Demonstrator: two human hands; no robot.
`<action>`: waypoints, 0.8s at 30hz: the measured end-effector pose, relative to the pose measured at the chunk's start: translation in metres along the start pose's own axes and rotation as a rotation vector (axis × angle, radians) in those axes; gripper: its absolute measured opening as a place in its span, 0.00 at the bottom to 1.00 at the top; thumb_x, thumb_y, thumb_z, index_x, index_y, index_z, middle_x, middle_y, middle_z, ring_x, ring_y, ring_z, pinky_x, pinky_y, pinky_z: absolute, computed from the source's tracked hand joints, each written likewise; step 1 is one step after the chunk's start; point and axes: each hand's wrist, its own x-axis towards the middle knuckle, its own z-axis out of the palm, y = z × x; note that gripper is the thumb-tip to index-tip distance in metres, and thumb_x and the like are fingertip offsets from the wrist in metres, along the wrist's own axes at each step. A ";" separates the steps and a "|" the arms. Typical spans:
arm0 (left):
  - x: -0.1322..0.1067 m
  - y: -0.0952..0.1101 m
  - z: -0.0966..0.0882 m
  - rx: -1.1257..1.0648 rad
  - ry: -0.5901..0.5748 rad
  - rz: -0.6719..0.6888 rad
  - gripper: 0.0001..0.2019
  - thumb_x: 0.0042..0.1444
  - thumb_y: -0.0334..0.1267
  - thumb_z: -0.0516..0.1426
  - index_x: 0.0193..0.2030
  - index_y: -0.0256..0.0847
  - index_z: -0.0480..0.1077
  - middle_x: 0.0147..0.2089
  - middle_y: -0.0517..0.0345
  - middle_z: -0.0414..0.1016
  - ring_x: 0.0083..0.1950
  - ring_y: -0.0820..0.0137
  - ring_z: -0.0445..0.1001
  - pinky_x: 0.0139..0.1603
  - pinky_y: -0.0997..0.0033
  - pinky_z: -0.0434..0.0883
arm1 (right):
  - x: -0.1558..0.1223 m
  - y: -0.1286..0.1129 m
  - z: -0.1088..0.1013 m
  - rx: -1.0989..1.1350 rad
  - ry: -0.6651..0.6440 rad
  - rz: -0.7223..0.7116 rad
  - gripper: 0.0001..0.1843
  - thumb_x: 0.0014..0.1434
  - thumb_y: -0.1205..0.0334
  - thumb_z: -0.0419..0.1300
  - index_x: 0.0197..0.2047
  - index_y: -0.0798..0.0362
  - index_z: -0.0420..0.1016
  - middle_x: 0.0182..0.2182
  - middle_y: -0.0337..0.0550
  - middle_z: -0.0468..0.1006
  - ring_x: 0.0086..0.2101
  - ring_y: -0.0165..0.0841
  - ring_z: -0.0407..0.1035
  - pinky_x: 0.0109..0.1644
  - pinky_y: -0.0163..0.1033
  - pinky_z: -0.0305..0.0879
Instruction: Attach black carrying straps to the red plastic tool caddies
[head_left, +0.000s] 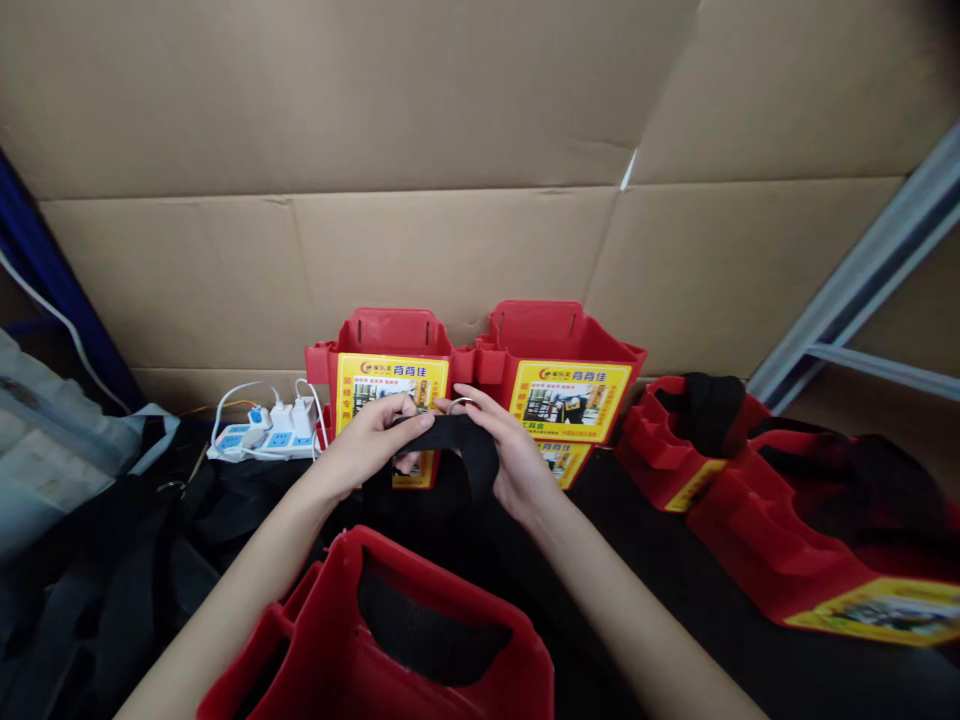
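My left hand point(385, 440) pinches one side of a black webbing strap point(450, 434) with thumb and fingers. The other side of the strap is gripped by my right hand point(510, 450), where a thin metal ring point(459, 402) shows at the fingertips. Between my hands the strap bends over and one part hangs down. Close below stands a red plastic tool box point(442, 610), with black webbing running through slots in its wall. Where that webbing joins the strap in my hands cannot be seen.
Red tool boxes with yellow labels point(574, 400) stand against the cardboard wall point(450, 250). More red boxes holding black straps point(780, 530) sit at the right. A power strip with plugs point(270, 440) and a heap of black straps point(90, 580) lie at the left.
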 end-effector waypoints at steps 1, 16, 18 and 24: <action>0.001 -0.001 0.001 -0.048 -0.006 -0.007 0.12 0.53 0.41 0.54 0.29 0.39 0.55 0.22 0.65 0.68 0.20 0.79 0.65 0.25 0.78 0.63 | 0.000 0.002 -0.001 0.002 -0.015 -0.015 0.19 0.53 0.61 0.56 0.49 0.51 0.66 0.40 0.43 0.76 0.40 0.33 0.71 0.45 0.39 0.66; 0.005 -0.014 0.027 -0.046 -0.112 -0.024 0.10 0.49 0.41 0.58 0.31 0.35 0.67 0.27 0.63 0.66 0.27 0.78 0.64 0.29 0.78 0.61 | -0.011 0.007 -0.004 -0.790 -0.077 -0.623 0.07 0.64 0.62 0.43 0.43 0.51 0.58 0.44 0.44 0.71 0.46 0.30 0.66 0.50 0.40 0.61; 0.007 -0.015 0.027 -0.009 -0.080 0.016 0.10 0.49 0.41 0.57 0.29 0.35 0.66 0.26 0.64 0.64 0.27 0.79 0.62 0.29 0.79 0.58 | -0.010 0.004 -0.007 -0.894 -0.076 -0.632 0.07 0.63 0.62 0.44 0.42 0.52 0.59 0.42 0.45 0.71 0.43 0.31 0.67 0.48 0.39 0.62; 0.008 -0.015 0.025 0.153 -0.032 0.087 0.08 0.50 0.40 0.56 0.31 0.37 0.66 0.27 0.63 0.65 0.28 0.76 0.61 0.30 0.77 0.58 | -0.006 -0.003 -0.017 -1.172 0.075 -0.857 0.05 0.59 0.64 0.51 0.38 0.52 0.67 0.37 0.45 0.69 0.38 0.32 0.66 0.44 0.38 0.63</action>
